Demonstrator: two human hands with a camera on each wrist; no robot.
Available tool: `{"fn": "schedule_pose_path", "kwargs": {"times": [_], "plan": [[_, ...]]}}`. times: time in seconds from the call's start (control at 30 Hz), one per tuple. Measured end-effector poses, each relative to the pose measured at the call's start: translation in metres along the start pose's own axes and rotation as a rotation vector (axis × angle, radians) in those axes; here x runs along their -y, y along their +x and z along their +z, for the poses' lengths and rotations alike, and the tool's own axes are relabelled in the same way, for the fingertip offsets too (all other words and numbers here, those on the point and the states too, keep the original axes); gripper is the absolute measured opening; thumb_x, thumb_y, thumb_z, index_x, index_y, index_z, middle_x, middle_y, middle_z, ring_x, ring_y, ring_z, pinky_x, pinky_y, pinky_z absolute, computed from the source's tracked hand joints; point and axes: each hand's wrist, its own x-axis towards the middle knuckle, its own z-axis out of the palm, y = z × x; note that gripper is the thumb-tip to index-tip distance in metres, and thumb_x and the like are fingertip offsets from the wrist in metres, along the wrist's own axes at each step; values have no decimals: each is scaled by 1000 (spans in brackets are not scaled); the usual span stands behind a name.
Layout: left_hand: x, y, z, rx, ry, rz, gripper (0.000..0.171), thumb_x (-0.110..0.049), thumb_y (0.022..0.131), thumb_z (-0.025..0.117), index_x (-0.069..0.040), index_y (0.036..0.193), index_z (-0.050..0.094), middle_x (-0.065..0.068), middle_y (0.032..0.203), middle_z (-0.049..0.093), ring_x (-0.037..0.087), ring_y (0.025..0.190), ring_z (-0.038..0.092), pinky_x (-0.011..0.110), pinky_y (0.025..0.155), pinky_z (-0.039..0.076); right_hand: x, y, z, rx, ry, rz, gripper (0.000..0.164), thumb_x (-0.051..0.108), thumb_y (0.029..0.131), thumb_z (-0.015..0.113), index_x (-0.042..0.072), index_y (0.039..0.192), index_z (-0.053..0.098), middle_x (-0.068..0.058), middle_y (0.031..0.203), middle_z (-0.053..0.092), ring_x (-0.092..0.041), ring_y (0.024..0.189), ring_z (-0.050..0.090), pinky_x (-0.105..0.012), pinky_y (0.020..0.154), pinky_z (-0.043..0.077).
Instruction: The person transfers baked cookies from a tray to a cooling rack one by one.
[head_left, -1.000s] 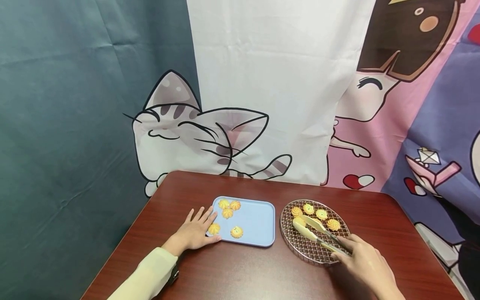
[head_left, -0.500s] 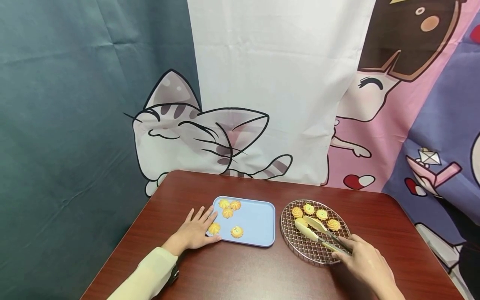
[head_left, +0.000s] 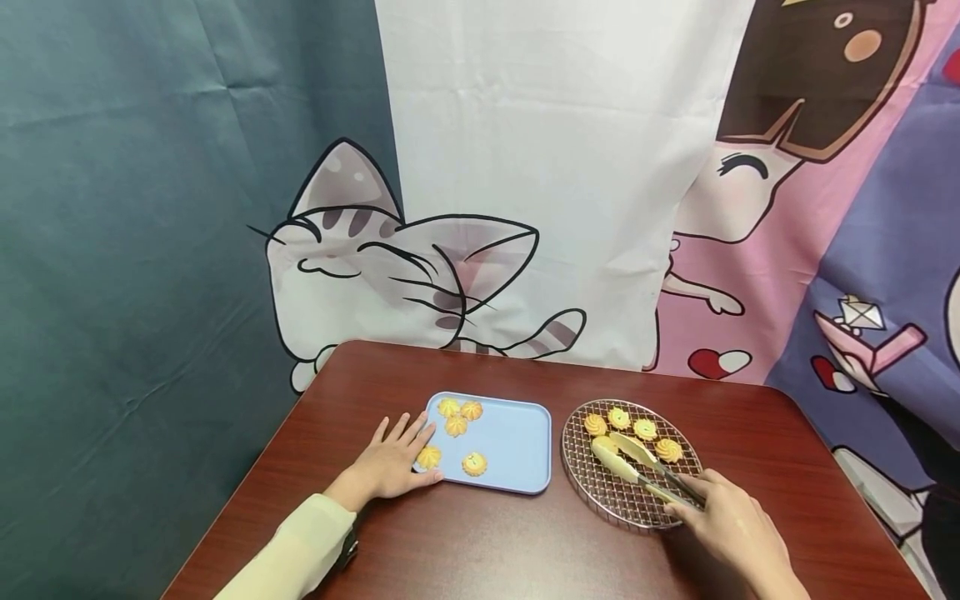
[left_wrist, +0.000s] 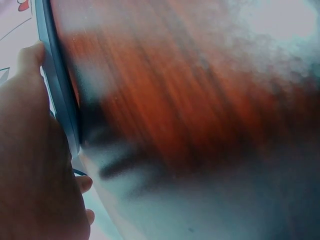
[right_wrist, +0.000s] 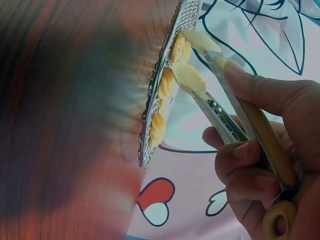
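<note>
My left hand (head_left: pixel 392 465) lies at the left end of a light-blue tray (head_left: pixel 517 446), fingers spread, with the thumb against its front rim. In the left wrist view, the thumb (left_wrist: pixel 34 56) meets the tray's edge (left_wrist: pixel 59 80). Swirl-shaped golden cookies lie on the tray: three clustered at the back left, one cookie (head_left: pixel 428 457) beside my fingers, another cookie (head_left: pixel 474 464) near the front. My right hand (head_left: pixel 731 521) grips tongs (head_left: pixel 651 477) with cream tips, held over cookies on a round wire rack (head_left: pixel 626 500). The tips are apart, right at a cookie (right_wrist: pixel 182 48) in the right wrist view.
Tray and rack stand side by side on a dark red-brown wooden table (head_left: pixel 487 550). Several more cookies sit around the rack's back and right, including a swirl cookie (head_left: pixel 668 450). Behind the table hangs a printed cloth (head_left: pixel 600 167) with cartoon figures.
The tongs' tips have shifted slightly to the right and toward me over the rack. My left hand, the tray and the cookies on it keep their places.
</note>
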Motion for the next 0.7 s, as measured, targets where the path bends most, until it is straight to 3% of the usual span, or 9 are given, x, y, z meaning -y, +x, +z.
{"fn": "schedule_pose_path", "kwargs": {"times": [0.53,0.7], "plan": [[0,1,-1,3,-3,10,93,-76,92,45,-16,161,29,6,169,19,39,154,18,64,120,9,1,-1,-4,-26,7,5,47,31,78,87,5,116,76,0,90,62,-22,73,60,-48,58,49],[-2,1,-3,14,12,-1,95,-80,91,41,-18,162,27,4,170,18,37,154,17,62,121,8,10,0,-5,-40,24,-17,51,33,77,88,4,117,75,-6,99,68,-32,82,68,-55,64,52]]}}
